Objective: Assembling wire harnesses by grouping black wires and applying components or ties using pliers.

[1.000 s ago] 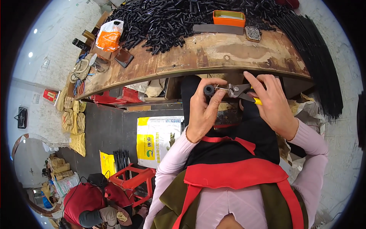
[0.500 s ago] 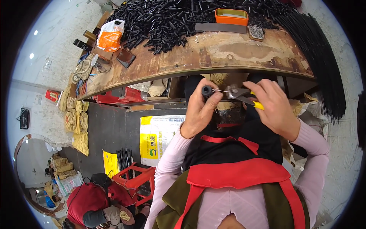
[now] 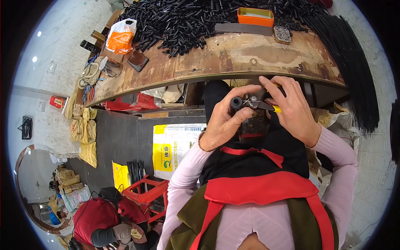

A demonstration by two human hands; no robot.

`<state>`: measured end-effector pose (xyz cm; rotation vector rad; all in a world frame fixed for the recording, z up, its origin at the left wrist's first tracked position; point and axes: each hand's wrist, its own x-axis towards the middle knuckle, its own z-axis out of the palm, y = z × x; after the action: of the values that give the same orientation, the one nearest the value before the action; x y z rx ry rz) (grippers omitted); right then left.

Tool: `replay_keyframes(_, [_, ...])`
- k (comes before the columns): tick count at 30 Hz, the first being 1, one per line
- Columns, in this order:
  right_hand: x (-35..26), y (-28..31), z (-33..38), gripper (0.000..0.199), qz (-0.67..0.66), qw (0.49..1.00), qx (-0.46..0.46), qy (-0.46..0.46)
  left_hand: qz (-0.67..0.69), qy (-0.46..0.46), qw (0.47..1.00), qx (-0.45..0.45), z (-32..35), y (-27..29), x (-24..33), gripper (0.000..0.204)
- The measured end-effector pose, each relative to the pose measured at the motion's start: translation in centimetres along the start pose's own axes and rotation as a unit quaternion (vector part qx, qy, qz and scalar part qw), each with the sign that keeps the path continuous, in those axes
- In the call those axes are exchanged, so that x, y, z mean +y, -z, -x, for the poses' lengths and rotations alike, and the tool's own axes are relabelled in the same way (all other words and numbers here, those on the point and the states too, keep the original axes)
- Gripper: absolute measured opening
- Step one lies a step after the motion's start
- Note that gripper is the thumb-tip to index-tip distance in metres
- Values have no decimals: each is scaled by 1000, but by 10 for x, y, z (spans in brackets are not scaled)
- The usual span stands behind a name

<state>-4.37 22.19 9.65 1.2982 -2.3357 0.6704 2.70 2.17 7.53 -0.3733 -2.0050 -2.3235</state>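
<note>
My left hand [image 3: 224, 121] is closed around a black tubular piece [image 3: 236, 102], its round open end facing up. In my right hand [image 3: 295, 109] are pliers with yellow handles [image 3: 276, 109], their metal head close beside the tube. Thin pale strands, which look like wire, show between the tube and the plier head. Whether the jaws grip them I cannot tell. Both hands are over my lap, just in front of the bench edge. My fingers partly hide the pliers.
The wooden bench [image 3: 200, 62] bears a heap of black tubular parts [image 3: 179, 29], an orange tin [image 3: 255, 18], a small dish of metal bits [image 3: 282, 34] and a phone [image 3: 138, 61]. Long black rods [image 3: 354, 71] hang off its right end. A person in red [image 3: 96, 221] sits low at left.
My right hand has moved left and slightly up, bringing the pliers closer to the tube. My left hand has shifted slightly right with the tube still in it.
</note>
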Motion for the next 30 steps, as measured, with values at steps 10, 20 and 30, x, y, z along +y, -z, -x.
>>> replay_keyframes(10, [18, 69, -19, 45, -214, 923, -318, -35, -49, 35, 998, -15, -5, 1, 10, 42])
replay_keyframes(20, [14, 46, 6, 38, -69, 996, -37, 47, 1, 54, 997, -49, -14, 1, 18, 50])
replay_keyframes(30, [18, 56, 10, 41, -240, 944, -206, -93, 2, 75, 996, -49, -20, 1, 1, 58])
